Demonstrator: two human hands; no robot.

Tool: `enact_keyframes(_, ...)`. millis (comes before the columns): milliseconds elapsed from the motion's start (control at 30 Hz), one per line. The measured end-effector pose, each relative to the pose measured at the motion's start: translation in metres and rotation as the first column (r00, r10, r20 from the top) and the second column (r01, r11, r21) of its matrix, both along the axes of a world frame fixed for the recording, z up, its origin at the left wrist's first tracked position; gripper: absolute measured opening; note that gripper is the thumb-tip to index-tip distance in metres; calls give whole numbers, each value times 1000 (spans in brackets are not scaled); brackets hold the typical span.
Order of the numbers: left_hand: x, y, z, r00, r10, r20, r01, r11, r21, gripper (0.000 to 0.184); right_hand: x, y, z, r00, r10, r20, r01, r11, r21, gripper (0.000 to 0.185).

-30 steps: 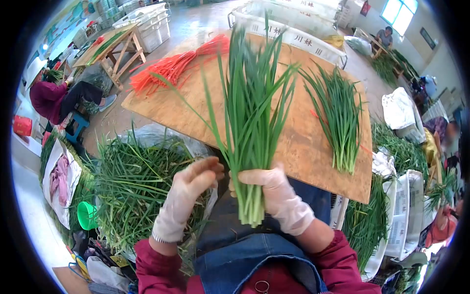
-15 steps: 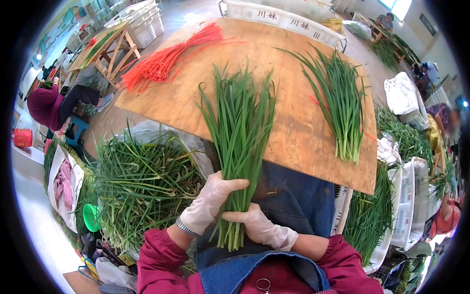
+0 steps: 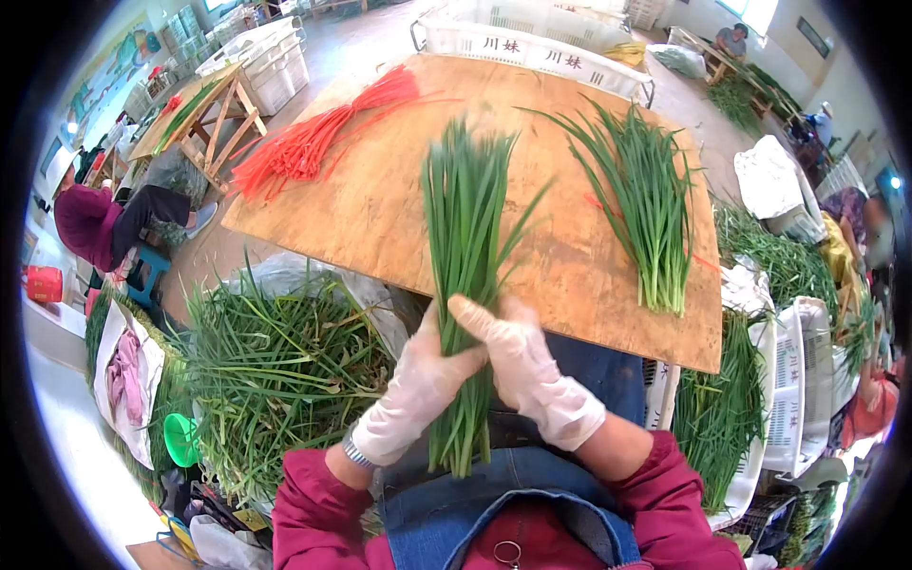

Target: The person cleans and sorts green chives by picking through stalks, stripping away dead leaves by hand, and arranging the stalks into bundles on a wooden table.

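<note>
1. Presently holding a green leafy bundle (image 3: 461, 209) in both gloved hands, near the front edge of the wooden surface (image 3: 380, 214), with leaves directed away and paler stem ends over the blue apron (image 3: 503, 475)
2. Clamped on the bundle from one side with left hand (image 3: 413, 380), just above a metal wristband (image 3: 354, 451)
3. Clamped on the same bundle from the other side with right hand (image 3: 527, 366), with thumb across the front; grips close together
4. Lying on the right part of the surface, a second green bundle (image 3: 655, 218), with a thin red strip (image 3: 705, 261) beside its stems
5. Spread on the far left part, a sheaf of red strips (image 3: 309, 142)
6. Heaped to the left, below the surface edge, loose greens (image 3: 275, 380) against clear plastic (image 3: 375, 304), with a green container (image 3: 180, 439) nearby
7. Visible beyond the far edge, a white crate (image 3: 527, 52); seated far left, a person (image 3: 90, 223) in dark red
</note>
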State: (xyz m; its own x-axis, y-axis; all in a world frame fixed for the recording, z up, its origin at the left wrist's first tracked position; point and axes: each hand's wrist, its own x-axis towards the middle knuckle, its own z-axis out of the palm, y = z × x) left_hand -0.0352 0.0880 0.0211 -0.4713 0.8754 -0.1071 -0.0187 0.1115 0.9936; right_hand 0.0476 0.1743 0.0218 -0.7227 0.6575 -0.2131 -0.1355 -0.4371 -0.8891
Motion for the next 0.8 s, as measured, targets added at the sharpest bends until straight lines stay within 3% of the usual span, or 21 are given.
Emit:
enact_keyframes(33,-2,7,9,997,1,-73,-2,1000,-11,60,0,5,14,999,-13,-50,20,992,128,47)
enact_keyframes(133,-9,38,45,967,17,-254,41,975,219,63,1,29,64,972,-37,-231,156,838,523,41)
enact_keyframes(233,-7,71,88,941,23,-337,109,924,366,67,5,52,106,925,-4,-381,282,681,676,33)
enact_keyframes(267,-8,84,91,949,2,-315,139,894,426,68,7,59,113,918,-4,-397,302,656,692,33)
enact_keyframes(333,-6,109,86,980,-167,-105,196,762,618,67,13,74,120,911,34,-411,300,628,718,36)
enact_keyframes(433,-9,131,70,969,-185,-167,248,753,610,65,13,88,102,899,-13,-438,356,605,712,38)
enact_keyframes(533,-11,138,27,909,-3,-416,210,867,452,64,9,98,57,909,-91,-406,373,610,699,40)
enact_keyframes(600,-8,146,2,928,17,-371,210,800,562,57,6,95,38,904,-152,-399,410,572,710,40)
enact_keyframes(667,-4,149,-8,973,-141,-183,226,740,634,58,9,98,33,902,-186,-389,423,559,713,39)
enact_keyframes(800,1,163,44,937,-159,-311,303,812,498,45,23,121,72,913,-243,-328,408,541,735,29)
